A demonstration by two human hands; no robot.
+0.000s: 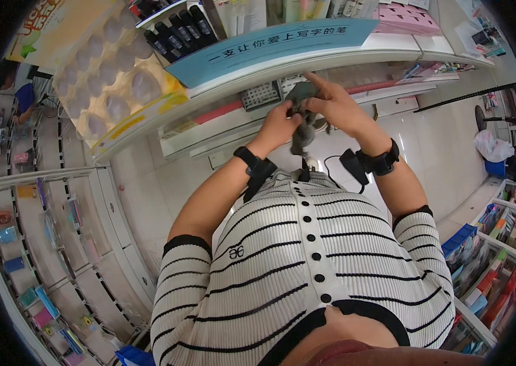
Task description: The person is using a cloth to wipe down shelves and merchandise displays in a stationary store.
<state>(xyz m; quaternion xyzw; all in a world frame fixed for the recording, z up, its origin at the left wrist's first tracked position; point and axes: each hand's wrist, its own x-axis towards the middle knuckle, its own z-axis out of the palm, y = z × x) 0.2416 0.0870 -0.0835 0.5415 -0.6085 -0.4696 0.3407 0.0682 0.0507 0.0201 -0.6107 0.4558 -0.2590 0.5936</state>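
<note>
A crumpled grey-green cloth (303, 94) is bunched between my two hands, its lower end hanging down below them. My left hand (278, 124) pinches the cloth's left side between thumb and fingers. From the other side my right hand (341, 109) grips it, with the index finger pointing out toward the white front edge of a display shelf (258, 81). Whether that fingertip touches the edge I cannot tell. Part of the cloth is hidden behind my fingers.
On the shelf stand black markers (180, 34), a blue sign (276, 50) bearing writing, a yellow blister-pack board (111, 78) and a pink box (406, 19). Lower shelves (207, 137) run beneath. Goods racks flank me on the left (63, 228) and right (491, 265). A person (24, 98) is at far left.
</note>
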